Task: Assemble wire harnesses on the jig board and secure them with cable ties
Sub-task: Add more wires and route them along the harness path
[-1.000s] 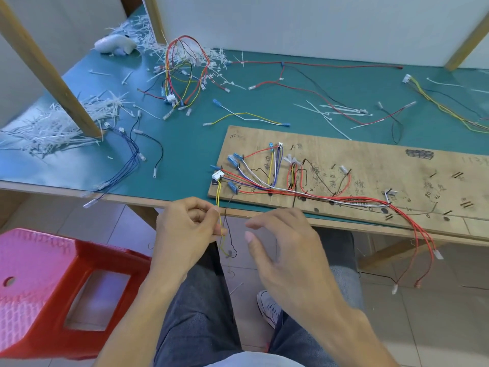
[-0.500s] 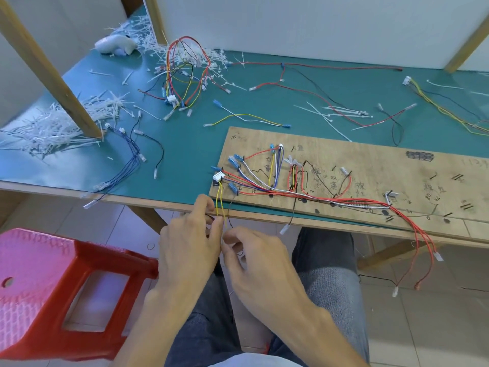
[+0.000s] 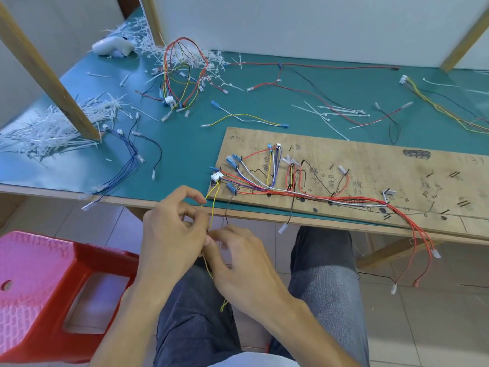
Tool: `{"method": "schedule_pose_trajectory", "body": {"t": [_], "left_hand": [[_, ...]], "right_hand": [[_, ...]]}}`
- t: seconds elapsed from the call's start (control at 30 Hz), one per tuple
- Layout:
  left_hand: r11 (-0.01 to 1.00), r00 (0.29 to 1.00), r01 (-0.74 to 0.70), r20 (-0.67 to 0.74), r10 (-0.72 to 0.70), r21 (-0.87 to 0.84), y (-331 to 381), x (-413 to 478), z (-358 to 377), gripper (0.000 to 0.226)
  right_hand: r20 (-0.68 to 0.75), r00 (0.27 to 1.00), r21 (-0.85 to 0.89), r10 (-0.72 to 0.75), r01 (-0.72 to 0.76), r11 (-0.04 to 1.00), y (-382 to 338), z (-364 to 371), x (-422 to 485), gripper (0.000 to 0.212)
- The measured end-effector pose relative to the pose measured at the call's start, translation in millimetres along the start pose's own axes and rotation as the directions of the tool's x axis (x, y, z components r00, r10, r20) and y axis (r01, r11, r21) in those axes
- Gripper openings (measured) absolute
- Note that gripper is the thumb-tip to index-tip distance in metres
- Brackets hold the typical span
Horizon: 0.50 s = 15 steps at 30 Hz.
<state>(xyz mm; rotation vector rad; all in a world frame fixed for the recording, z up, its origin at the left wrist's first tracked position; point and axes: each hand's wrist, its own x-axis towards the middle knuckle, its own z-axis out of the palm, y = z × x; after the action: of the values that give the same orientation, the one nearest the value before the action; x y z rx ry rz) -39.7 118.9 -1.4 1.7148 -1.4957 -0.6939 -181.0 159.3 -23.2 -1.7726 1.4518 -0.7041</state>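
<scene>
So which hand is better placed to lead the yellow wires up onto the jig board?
Probably the right hand: it pinches the yellow wires lower down, on the side of the jig board. The left hand pinches them higher, near the white connector, and can steady them.

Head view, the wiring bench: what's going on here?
A seated person is working on the yellow wires that hang over the table edge from a white connector at the left end of the jig board. The left hand and right hand both pinch them just below the table. Red, white and purple routed wires already cross the board.
</scene>
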Motion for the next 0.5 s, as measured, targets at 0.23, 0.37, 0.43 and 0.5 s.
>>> {"method": "schedule_pose_trajectory", "body": {"t": [0.23, 0.37, 0.43, 0.5], "left_hand": [[0.958, 0.991, 0.110, 0.100, -0.086, -0.265, 4, 5, 2, 0.018], [0.982, 0.997, 0.007, 0.082, 0.008, -0.190, 2, 1, 9, 0.012], [0.992, 0.996, -0.049, 0.073, 0.058, -0.118, 3, -2, 12, 0.011], [0.991, 0.990, -0.116, 0.074, 0.120, -0.068, 5, -4, 14, 0.011]], "right_hand": [[0.339, 0.939, 0.363, 0.058, -0.187, 0.913, 9, -23, -22, 0.043], [0.322, 0.941, 0.362, 0.103, -0.223, 0.905, 22, -71, -50, 0.030], [0.291, 0.946, 0.380, 0.144, -0.253, 0.890, 32, -101, -62, 0.026], [0.202, 0.962, 0.401, 0.186, -0.255, 0.880, 41, -129, -70, 0.023]]}}
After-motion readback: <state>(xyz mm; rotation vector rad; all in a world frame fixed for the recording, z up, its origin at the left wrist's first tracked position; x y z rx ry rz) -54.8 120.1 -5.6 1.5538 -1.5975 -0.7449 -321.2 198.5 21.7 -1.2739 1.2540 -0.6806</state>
